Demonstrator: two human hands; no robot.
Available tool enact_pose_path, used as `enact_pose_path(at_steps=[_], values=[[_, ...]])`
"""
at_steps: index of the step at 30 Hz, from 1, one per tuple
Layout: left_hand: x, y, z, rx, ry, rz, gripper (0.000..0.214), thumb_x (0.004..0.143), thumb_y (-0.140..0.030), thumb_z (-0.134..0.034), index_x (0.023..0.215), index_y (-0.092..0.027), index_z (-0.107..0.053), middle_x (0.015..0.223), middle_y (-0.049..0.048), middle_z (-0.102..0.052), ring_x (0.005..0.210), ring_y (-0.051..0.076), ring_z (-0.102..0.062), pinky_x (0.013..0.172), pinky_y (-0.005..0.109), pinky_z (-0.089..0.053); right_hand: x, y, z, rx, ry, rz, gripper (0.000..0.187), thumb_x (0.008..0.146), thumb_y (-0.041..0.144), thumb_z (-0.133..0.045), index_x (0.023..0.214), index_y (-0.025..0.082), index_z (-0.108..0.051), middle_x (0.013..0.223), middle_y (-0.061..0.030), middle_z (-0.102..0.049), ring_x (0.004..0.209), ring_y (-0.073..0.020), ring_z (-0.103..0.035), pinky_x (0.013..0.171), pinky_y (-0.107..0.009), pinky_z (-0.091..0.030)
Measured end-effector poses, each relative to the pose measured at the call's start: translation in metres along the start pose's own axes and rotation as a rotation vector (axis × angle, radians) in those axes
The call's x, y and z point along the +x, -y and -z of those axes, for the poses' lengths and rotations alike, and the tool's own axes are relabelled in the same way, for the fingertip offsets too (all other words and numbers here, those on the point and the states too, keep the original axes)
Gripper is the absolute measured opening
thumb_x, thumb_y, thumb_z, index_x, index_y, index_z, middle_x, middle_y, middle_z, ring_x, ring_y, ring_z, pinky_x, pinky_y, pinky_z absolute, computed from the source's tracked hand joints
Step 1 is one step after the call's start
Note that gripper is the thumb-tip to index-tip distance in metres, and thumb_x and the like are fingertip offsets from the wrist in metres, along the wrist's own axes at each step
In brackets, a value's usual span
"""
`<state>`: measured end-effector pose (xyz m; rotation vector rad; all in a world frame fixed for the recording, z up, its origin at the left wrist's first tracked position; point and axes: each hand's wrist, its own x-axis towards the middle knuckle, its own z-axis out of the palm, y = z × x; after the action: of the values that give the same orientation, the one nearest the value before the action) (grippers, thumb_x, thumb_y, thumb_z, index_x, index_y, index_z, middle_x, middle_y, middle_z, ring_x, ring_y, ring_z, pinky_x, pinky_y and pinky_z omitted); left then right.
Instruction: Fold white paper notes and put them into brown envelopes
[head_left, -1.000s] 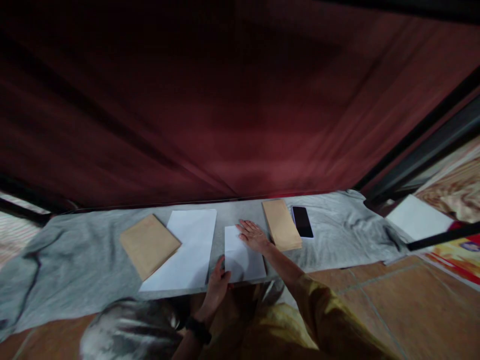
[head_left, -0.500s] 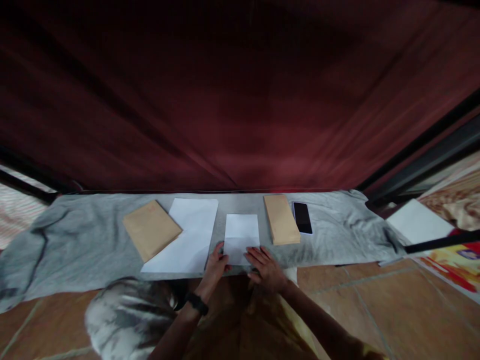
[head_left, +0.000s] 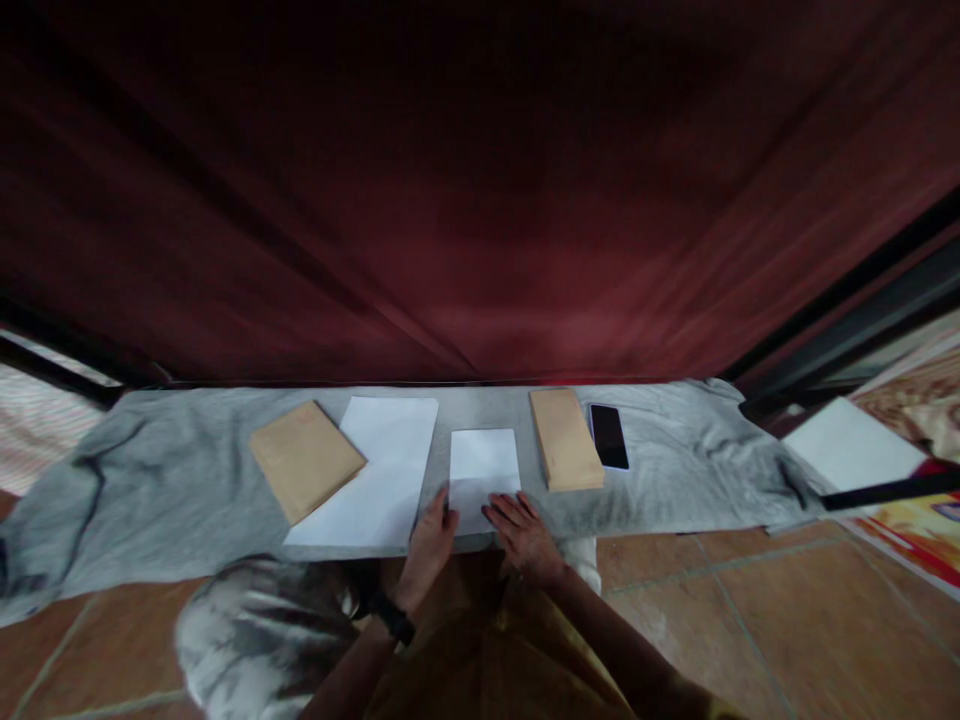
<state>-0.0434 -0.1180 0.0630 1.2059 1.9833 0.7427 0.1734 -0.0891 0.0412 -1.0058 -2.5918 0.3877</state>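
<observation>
A white sheet of paper (head_left: 484,462) with a crease across its middle lies on the grey cloth in front of me. My left hand (head_left: 433,532) holds its lower left edge, the thumb on the paper and the fingers along the side. Flat on the lower right part of the sheet rest the spread fingers of my right hand (head_left: 529,537). Left of it are larger white sheets (head_left: 390,450), partly covered by a stack of brown envelopes (head_left: 306,458). A second stack of narrow brown envelopes (head_left: 566,440) lies to the right of the creased sheet.
A smartphone (head_left: 609,436) with a dark screen lies beside the right envelopes. Grey cloth (head_left: 682,450) covers the long, narrow surface. Behind it hangs a dark red fabric (head_left: 480,250). At the far right are a white board-like piece (head_left: 851,445) and a black bar (head_left: 892,493).
My left thumb has moved up along the paper's left edge, and the left fingers are closer together. My right hand has shifted slightly left, still flat on the sheet.
</observation>
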Motion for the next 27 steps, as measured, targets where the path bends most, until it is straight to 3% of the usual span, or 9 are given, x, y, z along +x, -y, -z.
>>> enact_pose_path(at_steps=[3, 6, 8, 11, 15, 27], values=[[-0.001, -0.009, -0.003, 0.442, -0.202, -0.36, 0.041, 0.101, -0.032, -0.036, 0.134, -0.017, -0.057, 0.109, 0.0133, -0.07, 0.096, 0.025, -0.07, 0.085, 0.041, -0.056, 0.0, -0.001, -0.004, -0.016, -0.005, 0.016, 0.05, 0.1, 0.018, -0.046, 0.149, 0.027, -0.045, 0.153, -0.0061, -0.049, 0.14, -0.0202, -0.045, 0.122, -0.048, -0.028], [0.013, -0.022, -0.021, 0.547, -0.177, -0.598, 0.046, 0.102, -0.036, -0.036, 0.143, -0.019, -0.049, 0.141, 0.0128, -0.059, 0.135, 0.026, -0.052, 0.108, 0.044, -0.046, 0.0, 0.0, -0.01, -0.018, -0.057, 0.016, 0.049, 0.099, 0.017, -0.048, 0.147, 0.025, -0.048, 0.148, -0.008, -0.055, 0.138, -0.0205, -0.047, 0.122, -0.048, -0.029], [0.027, -0.027, -0.037, 0.594, -0.129, -0.709, 0.053, 0.102, -0.039, -0.037, 0.149, -0.015, -0.042, 0.155, 0.0145, -0.046, 0.147, 0.027, -0.036, 0.117, 0.045, -0.038, 0.0, 0.0, -0.013, -0.005, -0.095, 0.002, 0.048, 0.098, 0.016, -0.052, 0.145, 0.023, -0.051, 0.143, -0.0094, -0.059, 0.137, -0.0209, -0.049, 0.122, -0.048, -0.029], [0.048, -0.025, -0.055, 0.658, -0.107, -0.707, 0.058, 0.102, -0.042, -0.034, 0.151, -0.011, -0.038, 0.157, 0.0157, -0.043, 0.15, 0.026, -0.031, 0.12, 0.046, -0.034, -0.001, 0.0, -0.013, 0.016, -0.077, -0.005, 0.052, 0.095, 0.016, -0.056, 0.147, 0.022, -0.05, 0.141, -0.0108, -0.06, 0.136, -0.0221, -0.05, 0.121, -0.049, -0.03], [0.062, -0.013, -0.058, 0.682, -0.106, -0.715, 0.061, 0.103, -0.045, -0.032, 0.153, -0.01, -0.035, 0.159, 0.0144, -0.039, 0.151, 0.025, -0.027, 0.122, 0.044, -0.03, -0.002, 0.0, -0.008, 0.023, -0.019, -0.02, 0.057, 0.094, 0.017, -0.058, 0.15, 0.024, -0.046, 0.147, -0.0104, -0.055, 0.138, -0.0233, -0.048, 0.121, -0.05, -0.029], [0.067, 0.022, -0.021, 0.597, -0.153, -0.621, 0.058, 0.102, -0.038, -0.034, 0.151, -0.008, -0.037, 0.157, 0.0185, -0.041, 0.149, 0.03, -0.034, 0.12, 0.051, -0.035, -0.001, 0.002, -0.003, 0.038, -0.02, -0.022, 0.05, 0.096, 0.015, -0.051, 0.145, 0.022, -0.051, 0.153, -0.0076, -0.049, 0.141, -0.0221, -0.044, 0.123, -0.049, -0.027]])
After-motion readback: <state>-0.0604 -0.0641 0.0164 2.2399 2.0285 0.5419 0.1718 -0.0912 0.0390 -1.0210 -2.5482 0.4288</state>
